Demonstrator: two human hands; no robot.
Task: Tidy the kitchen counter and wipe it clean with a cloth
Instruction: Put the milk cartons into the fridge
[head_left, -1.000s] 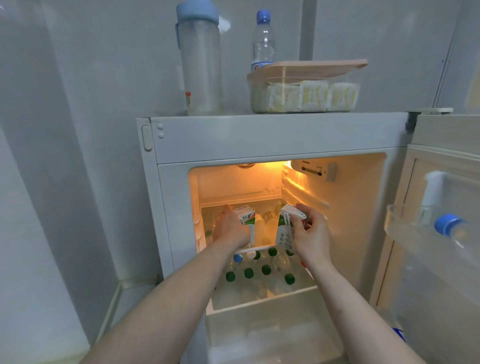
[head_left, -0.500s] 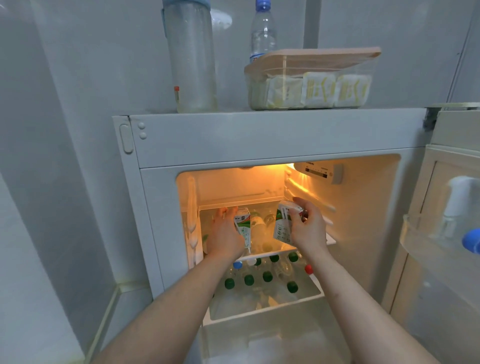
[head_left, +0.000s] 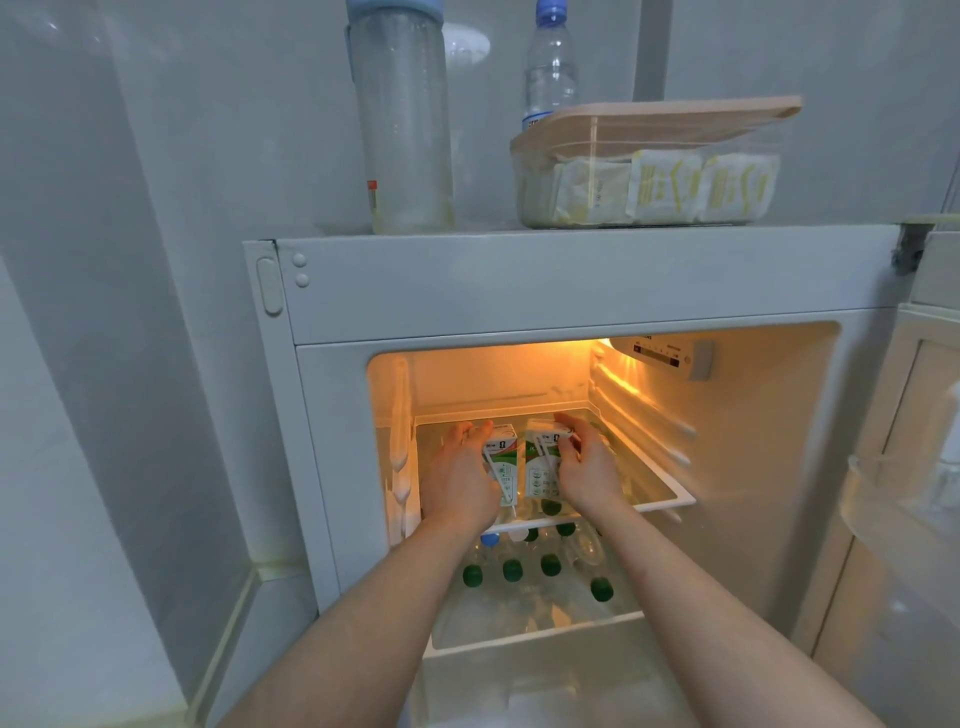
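Green-and-white cartons stand side by side on the glass shelf inside the lit fridge. The left hand wraps the left carton, fingers curled behind it. The right hand curls over the top and side of the right carton, gripping it.

My guess is both are being set down. Let go while one leans and it could tip against its neighbour or slide off the shelf's front lip onto the green-capped bottles directly under the hands.

To the right of the right hand, the wall ribs narrow the room for the wrist. Above both hands, on the fridge top, sit a tall clear flask, a water bottle and a lidded box of packets. The open door hangs far right.
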